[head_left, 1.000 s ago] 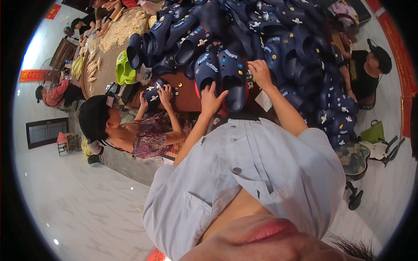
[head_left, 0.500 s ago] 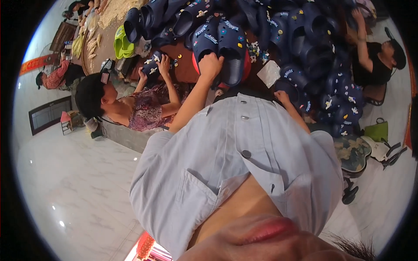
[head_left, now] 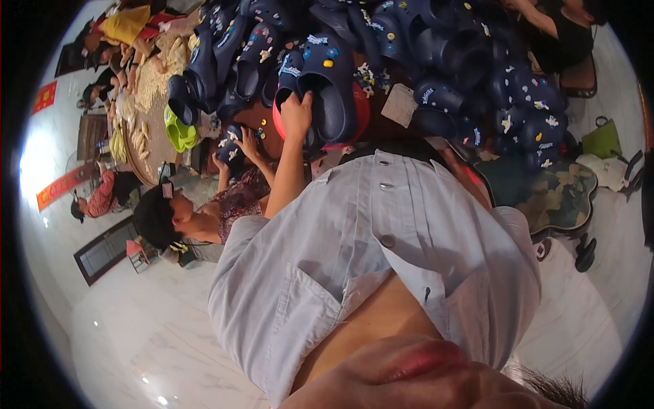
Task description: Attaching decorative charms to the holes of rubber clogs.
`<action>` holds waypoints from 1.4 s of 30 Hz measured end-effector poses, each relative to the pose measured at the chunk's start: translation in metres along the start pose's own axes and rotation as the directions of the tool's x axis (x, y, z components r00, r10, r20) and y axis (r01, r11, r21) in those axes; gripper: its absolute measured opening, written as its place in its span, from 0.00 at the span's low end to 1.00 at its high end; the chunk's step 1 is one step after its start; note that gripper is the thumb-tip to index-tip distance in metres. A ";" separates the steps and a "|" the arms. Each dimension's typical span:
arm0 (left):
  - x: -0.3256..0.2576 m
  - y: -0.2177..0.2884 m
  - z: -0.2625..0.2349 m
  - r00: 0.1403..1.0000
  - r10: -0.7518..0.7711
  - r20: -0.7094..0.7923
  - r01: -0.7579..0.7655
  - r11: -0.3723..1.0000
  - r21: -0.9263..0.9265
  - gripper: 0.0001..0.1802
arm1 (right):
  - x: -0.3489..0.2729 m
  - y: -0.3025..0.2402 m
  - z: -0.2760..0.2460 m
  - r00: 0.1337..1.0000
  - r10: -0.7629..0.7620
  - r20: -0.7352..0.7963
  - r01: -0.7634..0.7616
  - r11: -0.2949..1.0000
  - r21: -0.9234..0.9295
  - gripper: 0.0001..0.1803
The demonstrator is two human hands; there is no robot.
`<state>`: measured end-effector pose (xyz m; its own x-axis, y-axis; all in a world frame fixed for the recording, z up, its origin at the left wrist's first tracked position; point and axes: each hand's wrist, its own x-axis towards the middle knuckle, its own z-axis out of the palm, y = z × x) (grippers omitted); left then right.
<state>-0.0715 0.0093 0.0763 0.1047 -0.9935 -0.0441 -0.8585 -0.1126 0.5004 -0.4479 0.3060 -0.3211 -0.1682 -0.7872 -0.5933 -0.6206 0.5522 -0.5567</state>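
Note:
My left hand [head_left: 297, 116] is closed at the heel end of a navy clog [head_left: 290, 71]; its thumb lies against the rim of the larger-looking navy clog [head_left: 328, 75] beside it. Both clogs carry colourful charms and sit over a round red surface [head_left: 359, 116]. Low at my right side, my right hand [head_left: 455, 161] is dim and blurred, with its fingers not readable. It is near the edge of a dark green, leaf-patterned seat [head_left: 538, 187]. Loose charms [head_left: 371, 80] lie just right of the clogs, by a whitish square card [head_left: 398, 105].
Piles of navy clogs [head_left: 470, 58] cover the table's far and right parts. At left, another person [head_left: 235, 194] handles a charmed clog [head_left: 231, 144], near lime-green clogs [head_left: 179, 129]. A person in black [head_left: 555, 34] sits at far right. A green bag [head_left: 601, 138] lies beyond the seat.
The view has swung, so the table items appear further left. My left hand stays on the clog, and the clogs tilt apart slightly. My right hand has drawn back from the clogs at right.

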 end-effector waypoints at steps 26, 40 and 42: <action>0.263 0.018 0.145 0.947 0.106 0.305 0.051 0.883 -0.466 0.13 | -0.087 0.053 0.084 0.899 -0.292 -0.328 0.217 0.945 -0.247 0.14; 0.048 0.009 0.117 0.653 0.754 0.070 -0.726 0.650 -0.223 0.11 | -0.051 -0.061 -0.050 0.915 0.304 -0.264 -0.151 0.867 0.476 0.11; 0.030 0.007 0.116 0.606 0.794 0.045 -0.795 0.607 -0.007 0.10 | -0.052 -0.081 -0.059 0.921 0.272 -0.277 -0.135 0.894 0.427 0.12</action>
<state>-0.1324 -0.0228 -0.0219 -0.6408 -0.6921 0.3321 -0.6007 0.7214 0.3445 -0.4338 0.2864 -0.2109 -0.5362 -0.6513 -0.5369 -0.2047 0.7174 -0.6659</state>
